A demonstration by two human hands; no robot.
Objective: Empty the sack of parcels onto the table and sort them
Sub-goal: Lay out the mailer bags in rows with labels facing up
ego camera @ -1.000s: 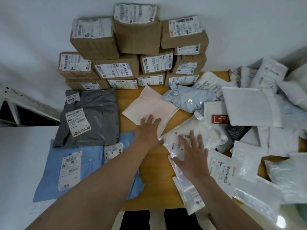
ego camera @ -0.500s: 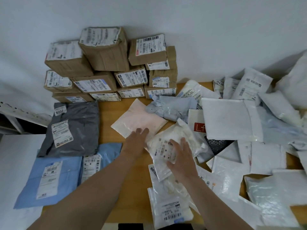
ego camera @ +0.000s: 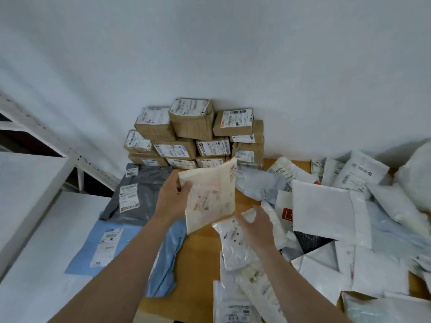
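Pale pink flat paper mailer [ego camera: 211, 194] is held clear of the wooden desk [ego camera: 198, 264], tilted, with its faint printed face toward the camera. The left hand [ego camera: 171, 199] grips it at its left edge, thumb on the front and fingers behind. Its lower corner hangs just above and to the left of the right hand [ego camera: 257, 226].

The right hand lies over the upper end of a crinkled white plastic parcel [ego camera: 233, 245] on the desk, fingers spread and curved. Whether it grips that parcel cannot be told.

Behind the pink mailer, a stack of brown cardboard boxes [ego camera: 193, 136] with white labels stands against the white wall [ego camera: 210, 54]. To the left lie a flat grey plastic mailer [ego camera: 142, 194] and, nearer the camera, blue plastic mailers [ego camera: 109, 241]. A loose heap of white mailers [ego camera: 326, 210] covers the right side of the desk.
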